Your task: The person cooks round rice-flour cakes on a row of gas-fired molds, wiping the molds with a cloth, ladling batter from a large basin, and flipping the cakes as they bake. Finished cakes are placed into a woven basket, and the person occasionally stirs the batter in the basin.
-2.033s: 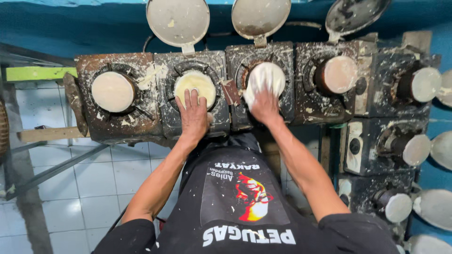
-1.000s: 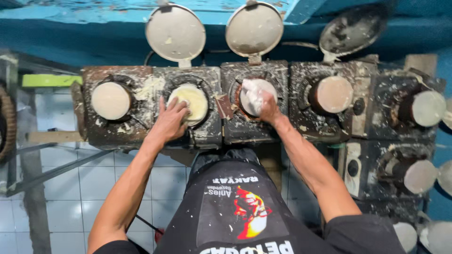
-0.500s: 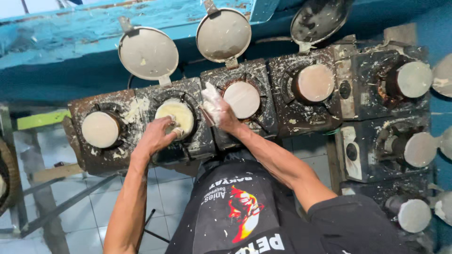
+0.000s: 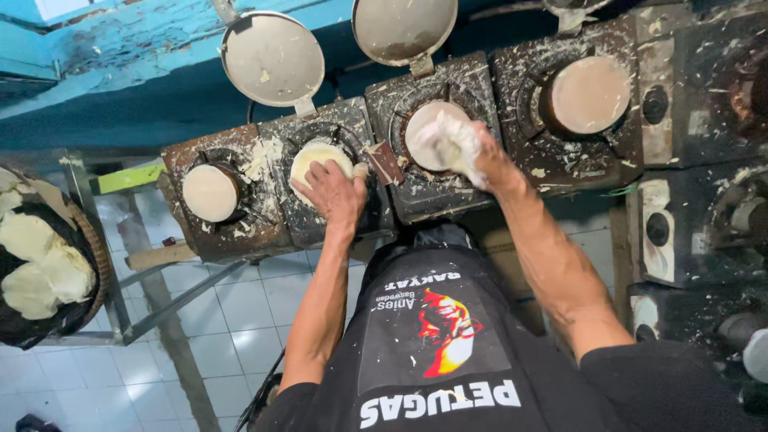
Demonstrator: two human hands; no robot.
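Pressing: left hand point(image 4: 334, 192) flat, fingers spread on pale dough disc point(image 4: 318, 160) | right hand point(image 4: 472, 152) grips white dough lump point(image 4: 444, 144) over next mould point(image 4: 428, 120) | both stations mid-fill; outer moulds beyond each hand filled.

Pale cream dough round point(image 4: 314, 158), blackened batter-spattered stoves point(image 4: 448, 188), blue wall point(image 4: 120, 48), black shirt point(image 4: 432, 352)

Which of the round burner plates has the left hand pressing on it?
The second plate from the left, under the left hand; its pale disc is partly covered.
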